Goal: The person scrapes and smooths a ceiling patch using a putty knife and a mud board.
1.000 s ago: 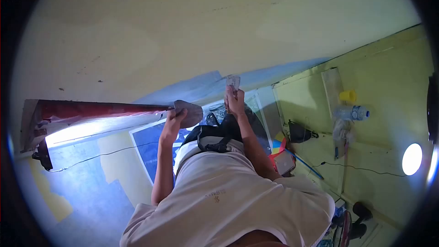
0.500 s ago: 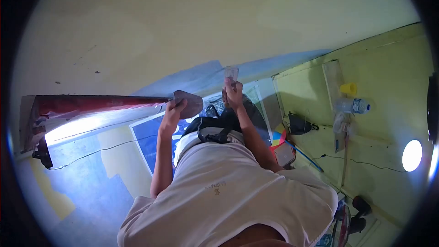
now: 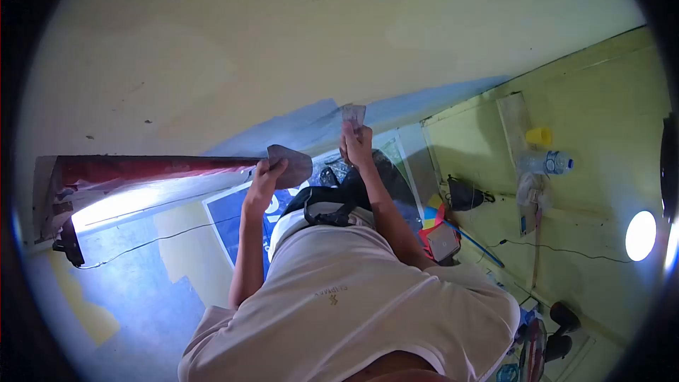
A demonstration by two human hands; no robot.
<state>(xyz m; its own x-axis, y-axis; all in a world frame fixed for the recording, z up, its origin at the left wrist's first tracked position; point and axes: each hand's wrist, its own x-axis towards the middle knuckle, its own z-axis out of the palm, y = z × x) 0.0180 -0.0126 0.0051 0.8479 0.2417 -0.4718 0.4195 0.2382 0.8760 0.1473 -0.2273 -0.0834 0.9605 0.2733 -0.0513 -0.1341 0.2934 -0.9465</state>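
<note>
Fingers [image 3: 274, 166] of the left hand [image 3: 263, 178] curl tight around the edge of a grey flat blade [image 3: 296, 165], just left of centre, at the end of a long red strip [image 3: 141, 168]. Just to the right, the right hand [image 3: 357, 150] is clenched around a small scraper [image 3: 353, 114], raised before the blue painted band [image 3: 297, 127]. At far right, a water bottle [image 3: 544, 163] and a yellow cup [image 3: 539, 136] rest by a ledge [image 3: 513, 117].

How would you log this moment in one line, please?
left hand: grip shut on trowel | right hand: grip shut on scraper | both raised near wall
</note>
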